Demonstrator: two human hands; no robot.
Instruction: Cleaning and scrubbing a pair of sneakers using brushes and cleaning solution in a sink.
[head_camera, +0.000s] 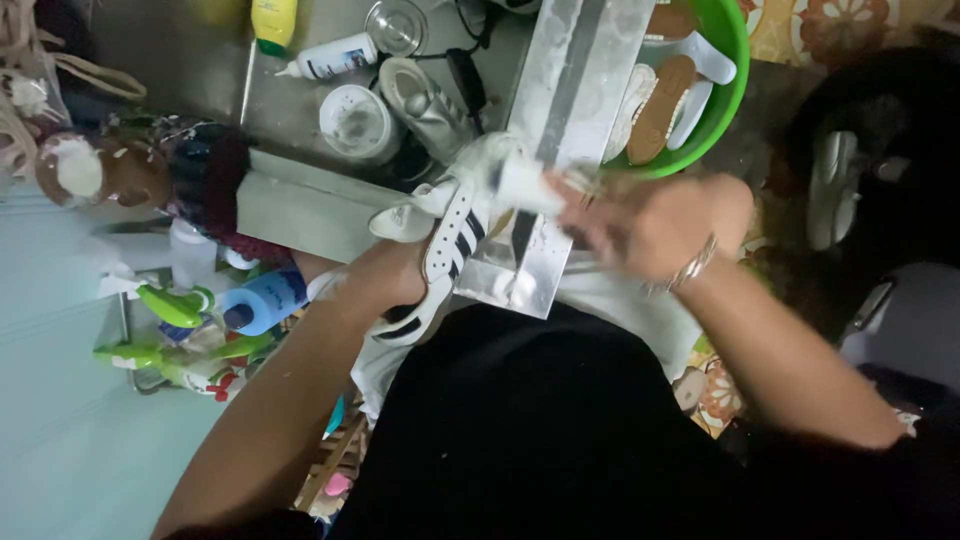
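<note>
We grip white striped sneaker (450, 245) with left hand (400, 275), right hand (650, 225) closed on white brush (525, 185) — scrubbing underway; insoles (660, 105) already in green basin (735, 40).

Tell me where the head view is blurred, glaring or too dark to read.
Head view: the right hand is smeared by motion blur, as is the white object it grips; the left hand is hidden inside the white striped sneaker; the metal sheet throws pale glare; the black clothing at the bottom is featureless dark; the green basin stays fairly sharp.
</note>
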